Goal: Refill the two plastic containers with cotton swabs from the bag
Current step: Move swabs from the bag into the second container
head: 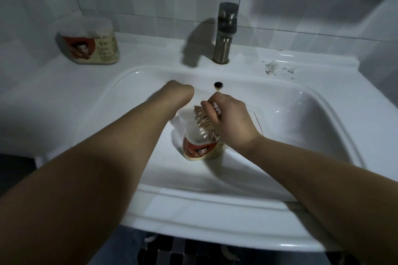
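Where the counter [53, 75] meets the tiled wall at far left, we see one labelled plastic container [90, 43] standing upright. Our left hand [178, 92] reaches into the sink [301, 114] with the wrist bent down; its fingers are hidden, so we cannot tell its grip. Just right of it, the second container [200, 146] sits tilted in the basin. Our right hand [232, 120] clasps a bundle of cotton swabs [206, 120], lower ends at that container's mouth. The faucet [225, 32] stands behind; white crumbs [273, 66] lie farther right.

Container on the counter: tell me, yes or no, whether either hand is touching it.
No, the container on the counter stands alone, while the left hand and right hand are over the sink.
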{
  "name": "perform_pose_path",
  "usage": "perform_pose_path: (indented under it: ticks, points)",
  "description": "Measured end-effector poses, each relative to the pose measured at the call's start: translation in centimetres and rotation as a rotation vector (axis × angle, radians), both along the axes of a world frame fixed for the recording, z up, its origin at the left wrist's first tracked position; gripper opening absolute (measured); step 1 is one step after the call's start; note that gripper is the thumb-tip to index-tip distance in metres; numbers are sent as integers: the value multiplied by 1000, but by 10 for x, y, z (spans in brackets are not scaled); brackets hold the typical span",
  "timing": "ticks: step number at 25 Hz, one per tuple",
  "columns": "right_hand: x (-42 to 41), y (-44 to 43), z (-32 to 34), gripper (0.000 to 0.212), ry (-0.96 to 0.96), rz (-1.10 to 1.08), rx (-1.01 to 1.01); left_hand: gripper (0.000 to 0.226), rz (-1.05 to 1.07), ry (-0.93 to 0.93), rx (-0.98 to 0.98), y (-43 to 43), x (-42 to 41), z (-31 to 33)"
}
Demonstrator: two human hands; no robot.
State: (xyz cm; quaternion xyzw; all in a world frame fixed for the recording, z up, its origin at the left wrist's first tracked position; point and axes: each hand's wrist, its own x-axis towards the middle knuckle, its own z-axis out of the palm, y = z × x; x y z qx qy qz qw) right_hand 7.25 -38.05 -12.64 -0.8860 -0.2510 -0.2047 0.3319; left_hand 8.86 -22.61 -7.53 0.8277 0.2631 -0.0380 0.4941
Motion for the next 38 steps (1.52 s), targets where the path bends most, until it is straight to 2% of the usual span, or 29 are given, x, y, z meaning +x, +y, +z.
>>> perform_pose_path:
  ticks: [3, 5, 8, 14, 19, 25, 28, 30, 33, 35, 38]
  points:
    - [-3, 0, -5, 30, -69, 102, -88, 28, -113, 81, -29, 2, -1, -10]
    - [-3, -1, -5, 39, -90, 164, -136, 36, -189, 25, 10, 4, -1, -10]
    - [-4, 0, -4, 40, -114, 216, -185, 45, -154, -23, -42, 8, 0, -9]
    - [-2, -4, 0, 35, -44, 238, -203, 41, -121, -38, -66, 8, 2, -14]
    - [0, -1, 2, 19, 105, 209, -263, 34, -114, -31, -68, 9, 4, -16]
    - [-9, 2, 8, 23, 49, 245, -430, 29, -189, -72, -200, 5, 1, -13]
    - [-12, 4, 5, 33, 61, 201, -443, 29, -190, -77, -244, 5, 0, -14]
    - [-12, 3, 3, 48, 65, 197, -453, 29, -173, -76, -265, 6, 1, -16]
    - [-10, -1, -1, 71, 97, 274, -455, 30, -163, -63, -270, 8, 1, -18]
    - [-12, -1, -2, 78, 107, 315, -462, 28, -154, -57, -256, 9, 2, -19]
    - [-17, 1, -2, 91, 172, 313, -598, 19, -131, -70, -251, 10, 3, -19]
